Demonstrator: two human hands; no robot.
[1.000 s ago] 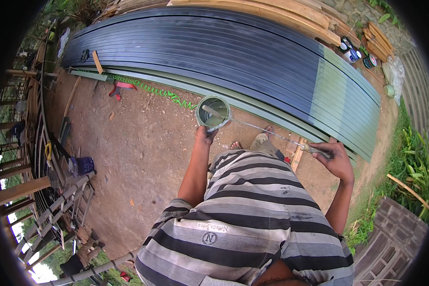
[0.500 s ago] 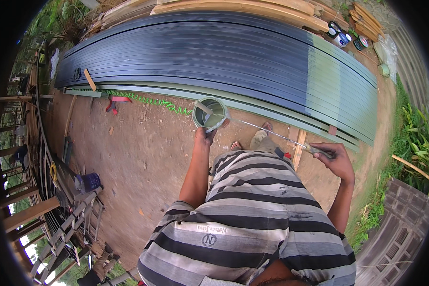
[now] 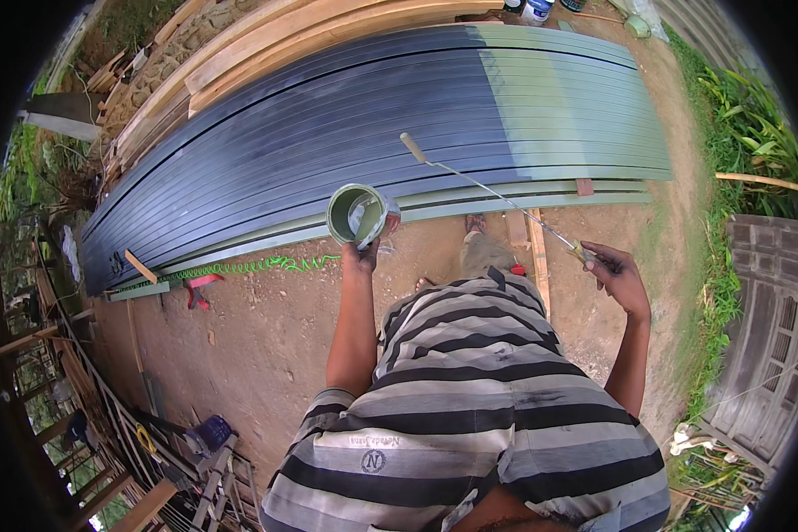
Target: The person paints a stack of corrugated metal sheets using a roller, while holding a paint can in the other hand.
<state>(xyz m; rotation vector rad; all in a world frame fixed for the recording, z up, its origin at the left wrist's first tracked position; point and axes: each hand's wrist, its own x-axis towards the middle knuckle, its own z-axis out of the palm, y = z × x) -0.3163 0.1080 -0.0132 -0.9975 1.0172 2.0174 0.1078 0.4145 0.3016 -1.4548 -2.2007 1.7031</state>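
Note:
My left hand (image 3: pixel 362 257) is wrapped round a paint can (image 3: pixel 392 213), its mouth tilted toward me and pale green paint coating the inside. In my right hand (image 3: pixel 621 277) is the handle of a small paint roller (image 3: pixel 479 184). Its long thin rod reaches left, and the roller head (image 3: pixel 413 148) hangs out over the boards, apart from the can. A wide bed of long dark boards (image 3: pixel 328 133) lies in front of me. Their right end bears light green paint (image 3: pixel 585 106); whether the roller head touches a board I cannot tell.
Along the near edge run narrow green strips (image 3: pixel 505 197), with a coiled green hose (image 3: pixel 266 265) and a red strap (image 3: pixel 202 282) on the dirt. Timber planks (image 3: pixel 266 44) and paint tins (image 3: pixel 537 11) stand behind. A purple bucket (image 3: pixel 211 434) sits left, an old wooden door (image 3: pixel 762 310) right.
The roller head has come out of the can and moved up and right over the boards. The view has turned, so the boards' right end now appears farther left and higher.

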